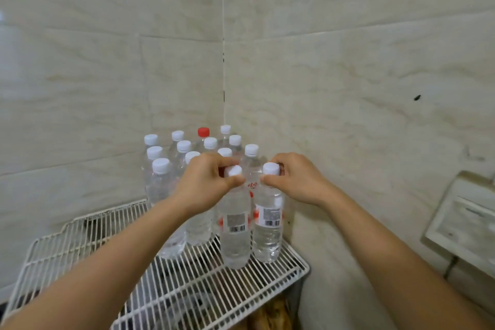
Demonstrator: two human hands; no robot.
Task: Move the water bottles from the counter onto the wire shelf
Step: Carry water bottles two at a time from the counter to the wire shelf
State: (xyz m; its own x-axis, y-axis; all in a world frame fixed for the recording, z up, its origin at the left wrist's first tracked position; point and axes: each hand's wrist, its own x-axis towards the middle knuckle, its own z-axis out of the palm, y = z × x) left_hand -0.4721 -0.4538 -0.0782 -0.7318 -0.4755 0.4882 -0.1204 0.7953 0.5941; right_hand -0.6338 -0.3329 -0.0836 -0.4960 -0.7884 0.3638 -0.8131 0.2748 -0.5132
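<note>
Two clear water bottles with white caps stand upright at the front of the white wire shelf (203, 284). My left hand (206, 179) pinches the neck of the left bottle (235, 233) just under its cap. My right hand (297, 179) grips the neck of the right bottle (267, 230) the same way. Both bottle bases rest on the shelf wires. Behind them, packed into the wall corner, stand several more white-capped bottles (160, 182) and one with a red cap (203, 132).
Tiled walls meet in a corner right behind the bottles. A pale wall-mounted fixture (463, 225) sticks out at the right. Bare wire shelf lies at the front and left. Dim items show under the shelf.
</note>
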